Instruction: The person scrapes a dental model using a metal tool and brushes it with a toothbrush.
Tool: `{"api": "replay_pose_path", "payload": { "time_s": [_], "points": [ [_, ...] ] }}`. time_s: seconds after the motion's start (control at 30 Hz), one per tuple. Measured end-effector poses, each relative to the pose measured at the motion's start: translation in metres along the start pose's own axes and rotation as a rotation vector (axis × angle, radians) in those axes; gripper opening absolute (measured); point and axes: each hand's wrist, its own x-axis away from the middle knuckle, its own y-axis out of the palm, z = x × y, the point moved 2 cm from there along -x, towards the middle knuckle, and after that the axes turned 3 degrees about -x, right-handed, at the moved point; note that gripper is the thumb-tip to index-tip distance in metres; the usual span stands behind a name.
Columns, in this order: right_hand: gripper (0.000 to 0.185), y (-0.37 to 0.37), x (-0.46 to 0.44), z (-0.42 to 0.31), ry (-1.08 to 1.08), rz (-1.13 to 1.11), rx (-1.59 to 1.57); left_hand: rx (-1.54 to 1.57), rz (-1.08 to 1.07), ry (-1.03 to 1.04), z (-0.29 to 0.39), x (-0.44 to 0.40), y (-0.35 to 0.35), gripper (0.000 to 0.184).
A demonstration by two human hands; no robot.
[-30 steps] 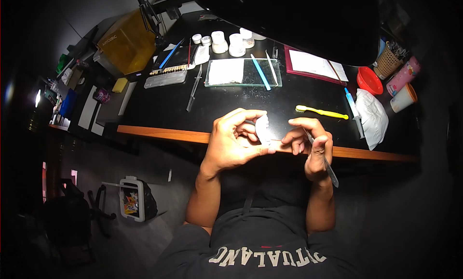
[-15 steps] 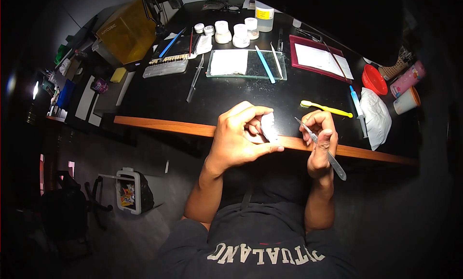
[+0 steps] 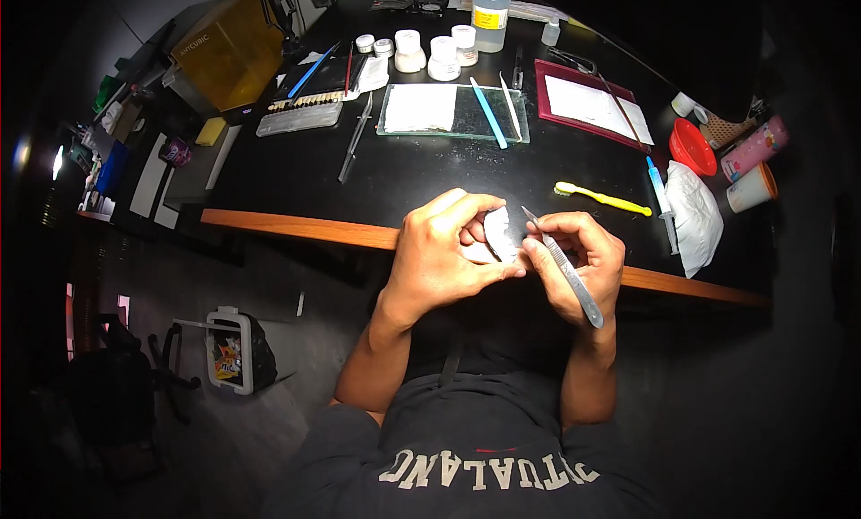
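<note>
Between the thumb and fingers of my left hand (image 3: 435, 248) is a small white dental cast (image 3: 505, 234), its bumpy curved edge showing; the fingers partly cover it. My right hand (image 3: 592, 255) grips a metal scalpel (image 3: 576, 286) like a pen. The scalpel's tip points up and left, just beside the cast; whether it touches cannot be told. Both hands are over the table's wooden front edge (image 3: 305, 228). Beyond my right hand lies a yellow toothbrush (image 3: 605, 199).
A glass slab (image 3: 462, 125) carries white paper and a blue-handled tool (image 3: 489, 113). Several white-capped jars (image 3: 444, 60) and a clear bottle (image 3: 491, 21) stand behind. Right are a syringe (image 3: 664, 205), a white pouch (image 3: 695, 219) and a red bowl (image 3: 692, 147). Tweezers (image 3: 356, 141) lie left.
My right hand has moved left toward the cast, bringing the scalpel tip close to it, and its fingers have closed into a pen grip. The whole view has shifted slightly.
</note>
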Motion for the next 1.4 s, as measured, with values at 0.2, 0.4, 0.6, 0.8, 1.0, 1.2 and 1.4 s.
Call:
{"api": "replay_pose_path", "payload": {
  "time_s": [0.2, 0.4, 0.6, 0.8, 1.0, 1.2, 1.4],
  "points": [
    [0.016, -0.001, 0.001, 0.005, -0.061, 0.007, 0.016, 0.017, 0.012, -0.018, -0.001, 0.001, 0.002, 0.072],
    [0.014, 0.000, -0.003, -0.001, -0.069, 0.032, -0.046, 0.007, 0.016, -0.011, 0.001, 0.000, 0.002, 0.073],
    [0.010, 0.013, 0.001, -0.004, 0.000, 0.071, -0.209, -0.027, 0.044, 0.009, 0.000, 0.001, 0.001, 0.067],
    [0.013, 0.032, 0.008, -0.006, 0.056, 0.138, -0.295, -0.063, 0.105, 0.018, -0.001, 0.002, 0.005, 0.058],
    [0.013, 0.029, 0.009, -0.003, -0.062, 0.070, -0.187, 0.046, 0.056, -0.005, 0.000, 0.001, 0.000, 0.055],
    [0.015, 0.030, 0.009, -0.006, -0.181, 0.046, -0.120, 0.147, 0.012, -0.019, -0.004, 0.001, -0.002, 0.059],
    [0.015, 0.031, 0.007, -0.004, -0.170, 0.070, -0.146, 0.219, -0.057, -0.020, 0.000, -0.003, -0.010, 0.058]
  ]
}}
